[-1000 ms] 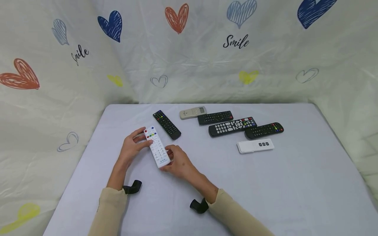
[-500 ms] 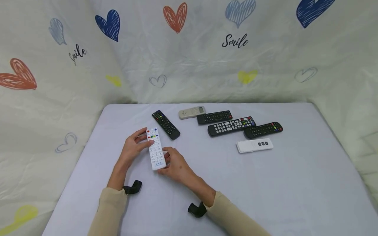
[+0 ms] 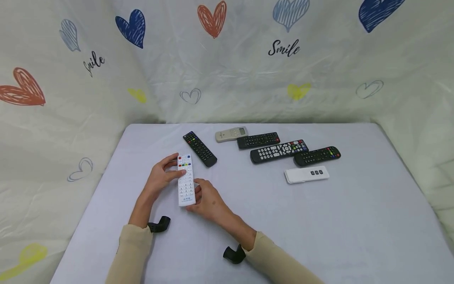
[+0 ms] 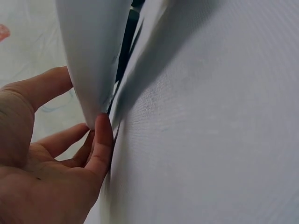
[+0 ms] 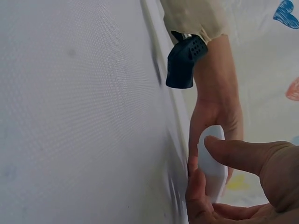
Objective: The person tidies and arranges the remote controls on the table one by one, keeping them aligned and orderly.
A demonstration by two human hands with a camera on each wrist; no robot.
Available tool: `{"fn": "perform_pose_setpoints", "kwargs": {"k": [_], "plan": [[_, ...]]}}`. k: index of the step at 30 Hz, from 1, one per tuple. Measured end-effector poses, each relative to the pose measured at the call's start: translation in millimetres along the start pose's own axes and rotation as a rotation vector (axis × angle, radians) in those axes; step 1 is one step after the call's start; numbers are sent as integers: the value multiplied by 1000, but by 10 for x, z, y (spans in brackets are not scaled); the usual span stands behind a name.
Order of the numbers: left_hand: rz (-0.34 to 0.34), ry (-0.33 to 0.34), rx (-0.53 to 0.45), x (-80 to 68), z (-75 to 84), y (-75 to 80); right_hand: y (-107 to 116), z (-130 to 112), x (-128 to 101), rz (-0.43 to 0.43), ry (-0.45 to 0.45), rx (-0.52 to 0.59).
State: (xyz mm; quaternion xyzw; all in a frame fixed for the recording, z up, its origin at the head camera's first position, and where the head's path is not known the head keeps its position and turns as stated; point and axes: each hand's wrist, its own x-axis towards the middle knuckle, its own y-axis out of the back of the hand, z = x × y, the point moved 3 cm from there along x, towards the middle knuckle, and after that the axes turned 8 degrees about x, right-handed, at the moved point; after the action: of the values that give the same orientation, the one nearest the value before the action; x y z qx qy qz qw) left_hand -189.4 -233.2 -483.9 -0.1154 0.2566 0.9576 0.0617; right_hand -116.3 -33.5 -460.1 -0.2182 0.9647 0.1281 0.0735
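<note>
We log both hands pinching the white remote [image 3: 186, 187], held keys-up over the left part of the table [image 3: 319, 221]: the left hand [image 3: 159, 178] grips its left edge towards the far end, thumb on the face; the right hand [image 3: 209, 201] grips the near end. Our judgement: use light, matched pressure, turn both wrists together, and spare the black remote [image 3: 200, 149] just beyond. The head view gives the key layout; the right wrist view adds that thumb pressed to the end face, the left wrist view fingertips low near the cloth.
</note>
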Motion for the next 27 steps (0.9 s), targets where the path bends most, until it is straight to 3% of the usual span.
{"fn": "perform_pose_setpoints", "kwargs": {"k": [13, 27], "plan": [[2, 21, 80, 11, 7, 15, -67, 4, 7, 8, 1, -36], [-23, 19, 89, 30, 29, 13, -104, 45, 6, 17, 28, -85]]}}
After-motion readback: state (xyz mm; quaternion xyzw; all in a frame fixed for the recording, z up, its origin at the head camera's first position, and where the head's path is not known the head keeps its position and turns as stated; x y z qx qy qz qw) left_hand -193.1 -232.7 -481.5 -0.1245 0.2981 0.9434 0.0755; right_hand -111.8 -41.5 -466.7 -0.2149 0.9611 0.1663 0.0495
